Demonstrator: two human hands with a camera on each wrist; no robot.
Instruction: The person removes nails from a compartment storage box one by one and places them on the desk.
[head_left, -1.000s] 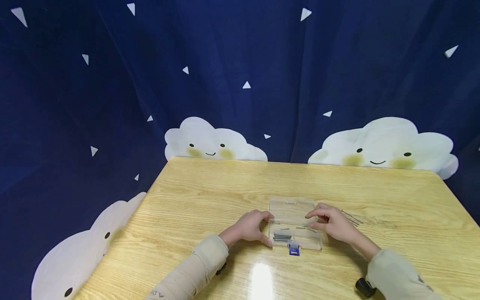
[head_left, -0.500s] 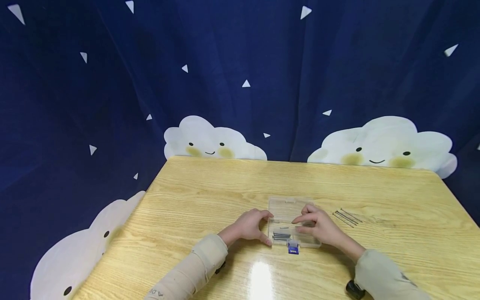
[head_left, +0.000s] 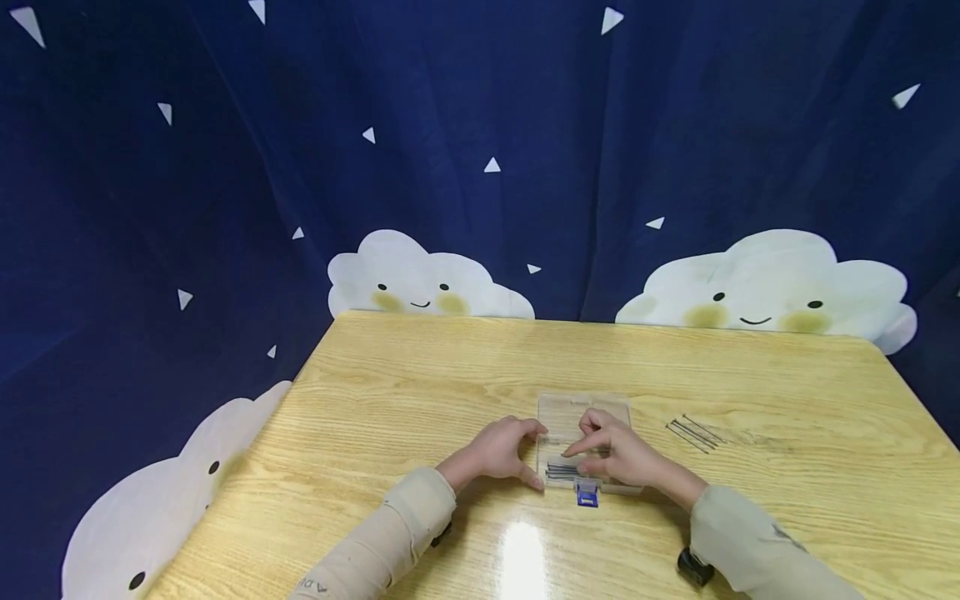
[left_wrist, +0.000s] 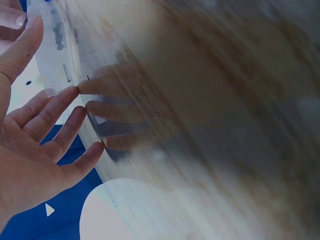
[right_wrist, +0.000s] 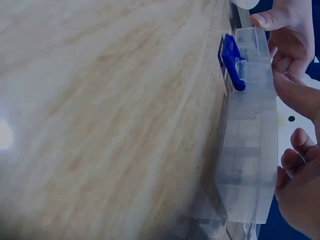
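A clear plastic box (head_left: 551,408) lies on the table with its lid tipped back and a blue latch (head_left: 587,497) at the front. Grey nails (head_left: 561,472) fill its front left compartment. My left hand (head_left: 498,450) rests at the box's left side, thumb at the front corner; the left wrist view shows its fingers spread along the edge. My right hand (head_left: 615,454) reaches over the box from the right. Its index fingertip is over a small dark nail, thumb apart from it near the front compartment. In the right wrist view, the box wall (right_wrist: 245,145) blurs what the fingertips touch.
Several long thin nails (head_left: 693,433) lie side by side on the wooden table (head_left: 420,375), right of the box. A dark blue curtain (head_left: 450,125) with clouds and white triangles hangs behind the table. Dark straps or devices sit under both wrists.
My right hand has moved left across the box, from its right compartments toward the left ones, uncovering the nails on the table. My left hand stays at the box's left side.
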